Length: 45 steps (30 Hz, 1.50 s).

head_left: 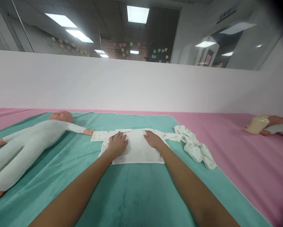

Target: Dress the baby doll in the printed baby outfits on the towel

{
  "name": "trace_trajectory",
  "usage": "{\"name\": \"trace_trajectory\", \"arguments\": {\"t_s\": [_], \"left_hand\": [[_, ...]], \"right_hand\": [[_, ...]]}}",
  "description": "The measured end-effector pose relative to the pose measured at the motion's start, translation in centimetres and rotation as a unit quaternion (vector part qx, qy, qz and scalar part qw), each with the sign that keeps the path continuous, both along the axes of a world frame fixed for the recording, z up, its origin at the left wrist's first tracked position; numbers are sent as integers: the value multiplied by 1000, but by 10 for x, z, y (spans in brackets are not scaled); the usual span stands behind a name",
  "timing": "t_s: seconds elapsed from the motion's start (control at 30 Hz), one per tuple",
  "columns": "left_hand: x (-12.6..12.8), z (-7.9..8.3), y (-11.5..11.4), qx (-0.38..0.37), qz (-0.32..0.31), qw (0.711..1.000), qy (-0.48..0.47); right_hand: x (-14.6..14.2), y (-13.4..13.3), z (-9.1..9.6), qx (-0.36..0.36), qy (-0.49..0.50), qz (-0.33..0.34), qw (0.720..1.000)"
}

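A small white baby shirt (138,148) lies spread on a green blanket (141,192), its printed sleeves stretched out to both sides. My left hand (118,144) rests flat on the shirt's left part, fingers extended. On its right part lies my right hand (153,139), also flat with the fingers reaching inward. Both palms press down on the fabric without gripping it. Crumpled white printed baby clothing (195,146) sits at the end of the right sleeve.
To the left, a baby doll (35,135) in a white suit lies on its back, one hand by the left sleeve. A pink sheet (238,157) shows around the blanket. At far right are a yellowish object (257,124) and part of another doll (280,126). A white wall (132,85) stands behind.
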<state>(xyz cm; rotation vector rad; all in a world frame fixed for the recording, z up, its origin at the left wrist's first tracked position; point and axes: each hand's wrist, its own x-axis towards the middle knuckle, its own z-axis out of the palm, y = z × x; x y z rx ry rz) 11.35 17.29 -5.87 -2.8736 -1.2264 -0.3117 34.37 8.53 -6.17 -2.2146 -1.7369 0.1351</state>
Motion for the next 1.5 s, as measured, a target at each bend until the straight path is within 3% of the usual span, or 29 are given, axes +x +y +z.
{"name": "trace_trajectory", "arguments": {"t_s": [0.23,0.37,0.5,0.73,1.03,1.27,1.5], "left_hand": [[0,1,-5,28,-7,999,-16],[1,3,-11,56,-71,995,-38],[-1,0,-11,34,-117,992,-19],[-13,1,3,34,-81,996,-25],[-15,7,5,16,-99,993,-59],[-15,9,11,-104,-28,978,-177],[-13,16,-3,-30,-73,991,-105]], "right_hand": [[-9,-1,3,9,-25,-13,1000],[-43,1,0,15,-55,14,998],[-78,3,-5,25,-56,77,995],[-93,-5,-1,7,-6,101,995],[-136,-51,12,31,46,252,966],[-158,-63,19,47,65,326,942],[-179,-72,22,79,42,337,937]]}}
